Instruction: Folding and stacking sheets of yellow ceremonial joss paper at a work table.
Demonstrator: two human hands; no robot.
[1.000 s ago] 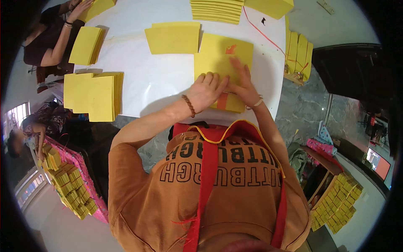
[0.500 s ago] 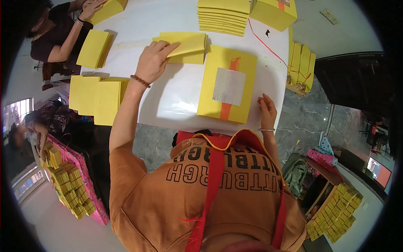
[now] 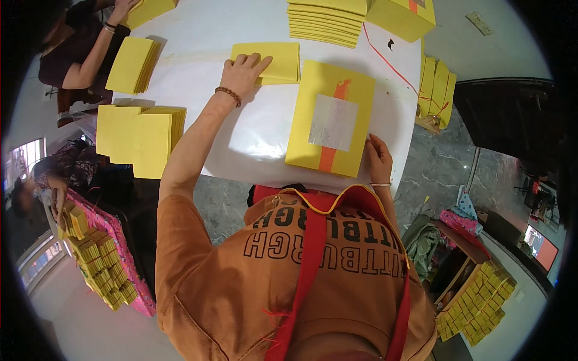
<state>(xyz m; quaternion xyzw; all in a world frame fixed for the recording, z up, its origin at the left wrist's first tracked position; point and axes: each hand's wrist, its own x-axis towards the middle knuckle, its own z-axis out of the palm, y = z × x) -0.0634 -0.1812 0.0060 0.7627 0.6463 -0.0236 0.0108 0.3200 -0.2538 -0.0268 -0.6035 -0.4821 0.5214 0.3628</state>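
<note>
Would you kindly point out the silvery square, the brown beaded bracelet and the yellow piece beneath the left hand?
Silvery square (image 3: 333,123): head view, middle of its surface.
Brown beaded bracelet (image 3: 229,92): head view, beads near its middle.
Yellow piece (image 3: 281,59): head view, uncovered right part.

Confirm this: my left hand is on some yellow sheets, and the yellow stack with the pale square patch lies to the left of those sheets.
Wrong side: the head view shows the yellow stack with the pale square patch to the right of the yellow sheets. Your left hand is indeed on those sheets.
</note>
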